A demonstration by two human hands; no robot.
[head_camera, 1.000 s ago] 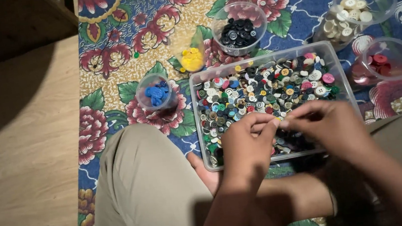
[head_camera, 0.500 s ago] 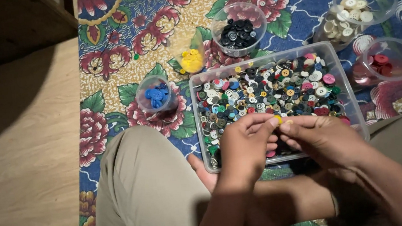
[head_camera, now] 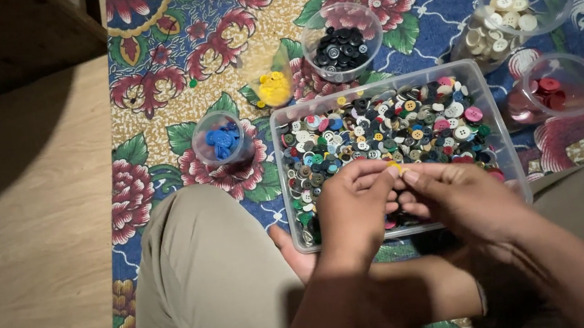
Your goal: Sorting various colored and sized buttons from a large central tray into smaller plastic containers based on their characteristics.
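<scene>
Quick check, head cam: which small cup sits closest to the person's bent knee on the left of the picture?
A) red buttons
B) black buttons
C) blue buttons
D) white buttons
C: the cup of blue buttons stands on the floral mat just above the knee, left of the clear tray; the black, white and red cups sit farther up and to the right.

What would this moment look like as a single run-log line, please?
left hand: pinching yellow button | right hand: fingertips meeting it | over clear tub of mixed buttons | sorted cups: blue, yellow, black
</scene>
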